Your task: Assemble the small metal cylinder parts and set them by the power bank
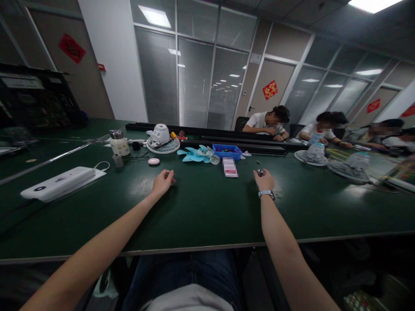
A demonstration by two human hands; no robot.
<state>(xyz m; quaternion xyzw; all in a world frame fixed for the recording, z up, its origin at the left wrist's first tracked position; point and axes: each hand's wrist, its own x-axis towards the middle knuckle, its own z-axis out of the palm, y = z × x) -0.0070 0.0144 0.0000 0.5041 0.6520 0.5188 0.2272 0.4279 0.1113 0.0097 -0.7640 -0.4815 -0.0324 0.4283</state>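
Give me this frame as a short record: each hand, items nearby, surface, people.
Left hand: left hand at the table, fingers curled; anything held is unclear
Right hand: right hand holding a small round piece; watch on wrist
Near left hand: pink oval object
Between hands, farther back: blue fan blades, blue tray
Surface: green table
People: at least three co-workers, beyond and rightward

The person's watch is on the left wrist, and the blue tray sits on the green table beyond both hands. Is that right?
Not quite: the head view shows the watch on the wrist of the right hand; the wrist of the left hand is bare. The blue tray does sit on the green table beyond both hands.
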